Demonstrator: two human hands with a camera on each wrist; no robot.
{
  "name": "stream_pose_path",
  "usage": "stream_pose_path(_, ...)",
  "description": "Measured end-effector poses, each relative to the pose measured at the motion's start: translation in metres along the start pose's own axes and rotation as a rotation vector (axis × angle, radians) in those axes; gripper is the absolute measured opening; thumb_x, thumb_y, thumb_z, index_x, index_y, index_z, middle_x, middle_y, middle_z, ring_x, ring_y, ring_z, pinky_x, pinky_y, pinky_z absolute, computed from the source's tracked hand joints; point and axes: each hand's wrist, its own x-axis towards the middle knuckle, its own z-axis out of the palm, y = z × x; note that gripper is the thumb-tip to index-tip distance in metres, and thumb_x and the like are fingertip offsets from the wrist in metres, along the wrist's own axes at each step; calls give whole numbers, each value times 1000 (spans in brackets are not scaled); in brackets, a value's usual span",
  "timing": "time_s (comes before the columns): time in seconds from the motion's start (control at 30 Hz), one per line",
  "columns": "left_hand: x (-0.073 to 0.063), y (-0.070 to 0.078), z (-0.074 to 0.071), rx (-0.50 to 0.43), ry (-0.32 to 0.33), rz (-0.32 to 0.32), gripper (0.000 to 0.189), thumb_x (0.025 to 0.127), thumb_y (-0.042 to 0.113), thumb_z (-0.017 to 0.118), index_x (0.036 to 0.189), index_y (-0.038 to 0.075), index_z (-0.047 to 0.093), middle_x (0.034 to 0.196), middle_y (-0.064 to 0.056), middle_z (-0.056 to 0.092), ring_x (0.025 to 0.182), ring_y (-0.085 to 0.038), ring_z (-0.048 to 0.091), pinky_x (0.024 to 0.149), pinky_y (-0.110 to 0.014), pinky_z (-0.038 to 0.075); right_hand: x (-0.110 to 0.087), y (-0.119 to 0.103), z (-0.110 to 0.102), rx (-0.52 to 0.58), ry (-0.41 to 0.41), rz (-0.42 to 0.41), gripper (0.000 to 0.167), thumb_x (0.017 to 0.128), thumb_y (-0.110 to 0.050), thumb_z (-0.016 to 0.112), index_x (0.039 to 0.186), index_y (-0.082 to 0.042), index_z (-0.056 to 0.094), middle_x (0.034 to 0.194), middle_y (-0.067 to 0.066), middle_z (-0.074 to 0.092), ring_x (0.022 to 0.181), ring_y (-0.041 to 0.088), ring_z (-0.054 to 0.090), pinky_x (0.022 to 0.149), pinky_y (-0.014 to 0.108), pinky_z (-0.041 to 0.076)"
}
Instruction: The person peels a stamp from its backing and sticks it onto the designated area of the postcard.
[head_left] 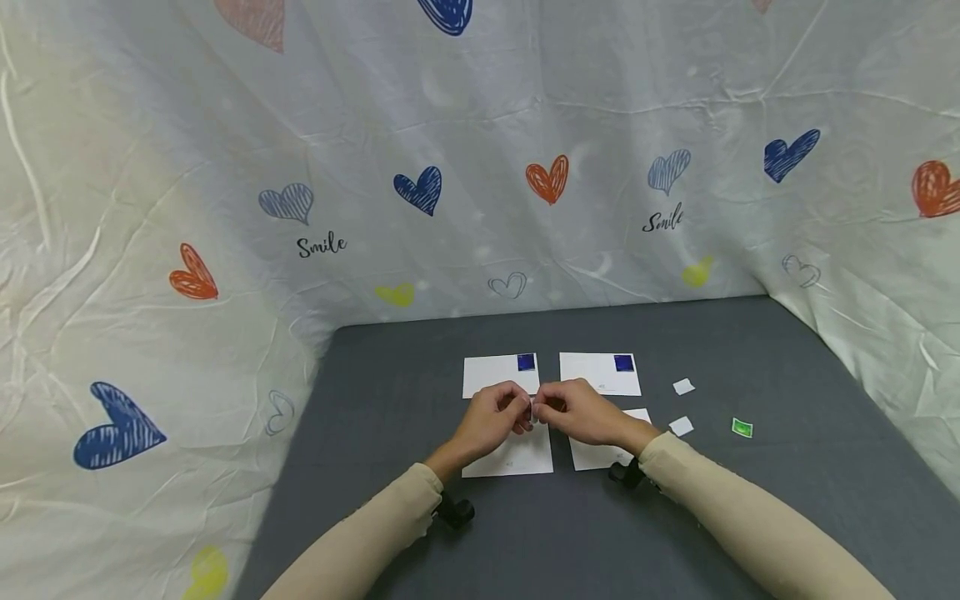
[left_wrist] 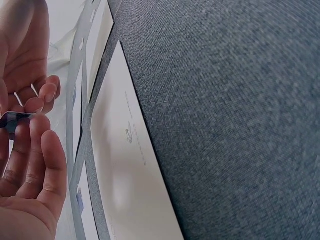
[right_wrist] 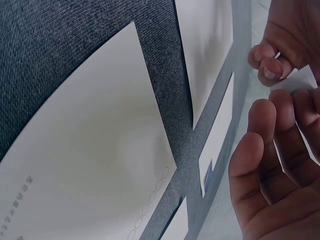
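Observation:
Above the lower left white envelope (head_left: 510, 458), the person's left hand (head_left: 487, 425) and right hand (head_left: 581, 412) meet fingertip to fingertip. Between them they pinch a small stamp (right_wrist: 299, 79), whose pale face and toothed edge show in the right wrist view. From the left wrist side the stamp (left_wrist: 14, 119) looks dark and glossy; fingers cover part of it. Under the right wrist lies the lower right envelope (head_left: 592, 454), partly hidden. Farther back, an upper left envelope (head_left: 487, 375) and an upper right envelope (head_left: 588, 375) each carry a dark blue stamp in the top right corner.
On the right of the grey table (head_left: 810, 517) lie a small white paper piece (head_left: 683, 387), another white piece (head_left: 681, 426) and a green stamp (head_left: 742, 427). A pale curtain (head_left: 480, 100) with printed hearts hangs behind the table and along its sides.

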Motion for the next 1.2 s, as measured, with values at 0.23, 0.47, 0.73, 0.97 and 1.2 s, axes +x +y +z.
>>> stream_pose_path(0.23,0,1,2,8,8,-8,19,112,13,57,105,3,72,93,-16,77,77,-18,76,75,-45,66,-1,0,0,4,-14,-2,17,109,-19,64,103,-11,77,87,10,76,73,7,61,66,25,49)
stream_pose_path(0.47,0,1,2,27,16,-1,19,112,13,58,104,5,73,92,-13,76,79,-25,76,77,-48,66,0,-1,-1,18,-6,14,33,115,-28,57,99,-8,76,87,7,75,75,8,65,68,27,54)
stream_pose_path(0.73,-1,1,3,26,8,6,19,112,15,59,104,4,73,95,-14,76,83,-29,77,75,-42,65,0,0,0,10,18,21,34,115,-29,58,95,-9,76,80,-2,72,72,8,63,65,27,51)
stream_pose_path(0.97,-2,2,2,54,-1,8,18,112,16,61,105,6,75,97,-12,77,83,-22,75,75,-37,64,0,-1,0,31,11,34,37,116,-31,56,94,-8,76,80,-3,70,73,8,63,67,27,51)
stream_pose_path(1.2,-3,2,2,57,-1,14,17,112,13,61,106,6,76,99,-14,77,84,-23,74,75,-38,64,0,1,1,32,-3,30,34,115,-28,58,93,-9,75,79,-3,70,72,9,62,66,26,49)
